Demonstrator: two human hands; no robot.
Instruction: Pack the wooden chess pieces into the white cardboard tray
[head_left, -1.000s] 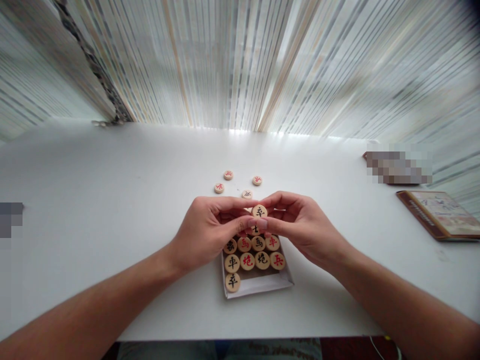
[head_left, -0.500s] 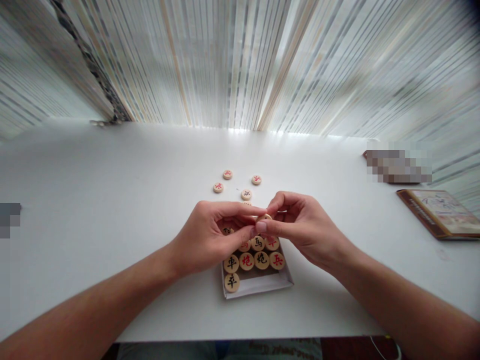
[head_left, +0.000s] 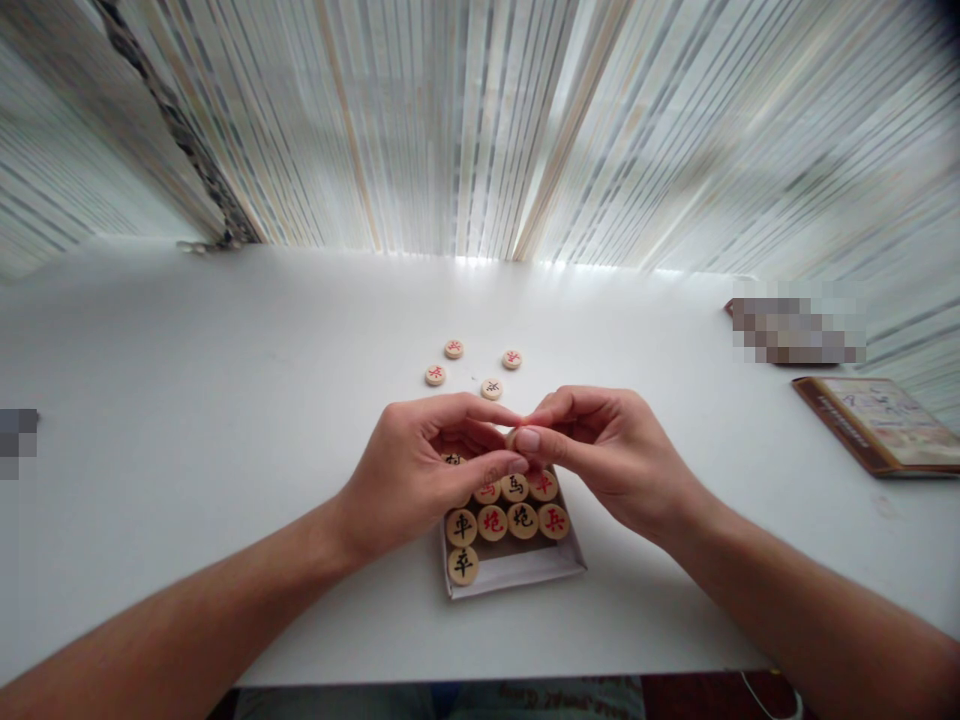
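Note:
Both hands meet above the near middle of the table, fingertips around a round wooden Chinese chess piece (head_left: pixel 511 439). It is mostly hidden, with only a sliver of its edge showing. My right hand (head_left: pixel 604 440) pinches it, thumb across the front. My left hand (head_left: pixel 427 455) has its forefinger at the top of the piece and its thumb just below. Under the hands lies a shallow white box (head_left: pixel 525 572) with Chinese chess pieces in rows, marked in black or red. One black-marked piece (head_left: pixel 463 566) sits alone in the nearest row. My left hand covers part of the farther rows.
Beyond my hands lie loose pieces: two red-marked ones on the left (head_left: pixel 453 349) (head_left: pixel 435 375), another red one (head_left: pixel 511 359) and a black-marked one (head_left: pixel 491 388). A brown-edged booklet or box (head_left: pixel 885 425) rests at the right. A striped string curtain (head_left: pixel 450 130) hangs behind the table.
The held piece has turned between my fingertips and its face no longer shows. My right thumb now covers more of it, and my left thumb sits slightly lower.

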